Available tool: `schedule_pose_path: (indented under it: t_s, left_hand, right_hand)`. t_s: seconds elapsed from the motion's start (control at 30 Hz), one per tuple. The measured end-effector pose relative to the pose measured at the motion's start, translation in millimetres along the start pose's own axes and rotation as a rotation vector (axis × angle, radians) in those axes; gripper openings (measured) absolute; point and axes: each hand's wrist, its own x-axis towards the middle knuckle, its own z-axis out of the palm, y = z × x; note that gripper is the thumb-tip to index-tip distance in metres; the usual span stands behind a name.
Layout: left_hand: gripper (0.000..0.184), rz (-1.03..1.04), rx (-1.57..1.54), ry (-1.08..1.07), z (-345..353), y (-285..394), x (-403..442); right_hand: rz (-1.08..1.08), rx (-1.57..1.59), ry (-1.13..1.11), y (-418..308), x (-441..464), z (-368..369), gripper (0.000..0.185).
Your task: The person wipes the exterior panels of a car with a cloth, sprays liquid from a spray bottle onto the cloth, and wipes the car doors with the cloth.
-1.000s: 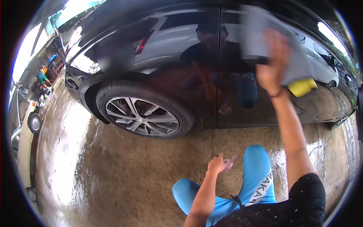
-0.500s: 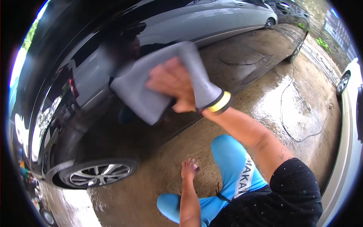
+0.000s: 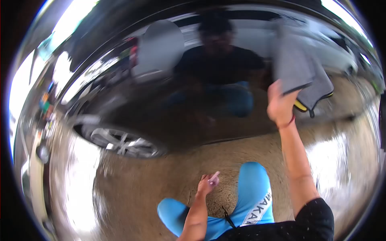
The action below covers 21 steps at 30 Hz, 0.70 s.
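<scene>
A grey cloth (image 3: 295, 60) with a dark and yellow edge lies against the glossy black side of a car (image 3: 161, 108). My right hand (image 3: 280, 102) is at its lower part, the arm stretched up and forward; the fingers are partly covered by the cloth and blurred, so their grip is hard to read. Low between my knees, away from the car, hangs my left hand (image 3: 208, 184), with fingers apart and nothing visible in it. My blue trouser legs (image 3: 253, 184) are bent on both sides of it.
The car's wheel (image 3: 122, 142) is at the left, blurred. Wet brown ground (image 3: 136, 193) lies between me and the car. Another light vehicle (image 3: 36, 176) stands at the far left. Reflections of a white car and a person show in the black panel.
The view has swung back to face the panel. My right hand and the cloth have moved across the panel toward the upper right of view. My left hand remains low near my knees.
</scene>
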Motion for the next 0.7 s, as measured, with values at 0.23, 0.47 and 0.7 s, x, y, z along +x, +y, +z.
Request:
schedule_pose_path:
  t_s: [0.23,0.47,0.7]
  left_hand:
    - [0.045,0.094,-0.034,0.043,-19.4,2.9,-9.4]
    - [0.04,-0.157,-0.214,-0.003,-60.4,25.9,-75.9]
    - [0.033,-0.231,-0.317,0.315,-263.1,142.2,-212.7]
  right_hand:
    - [-0.481,-0.319,-0.186,11.7,79.1,-18.8,0.057]
    - [-0.291,-0.147,-0.362,-107.7,94.7,67.4,0.053]
    - [-0.521,0.143,-1.012,-370.3,161.9,186.3,0.092]
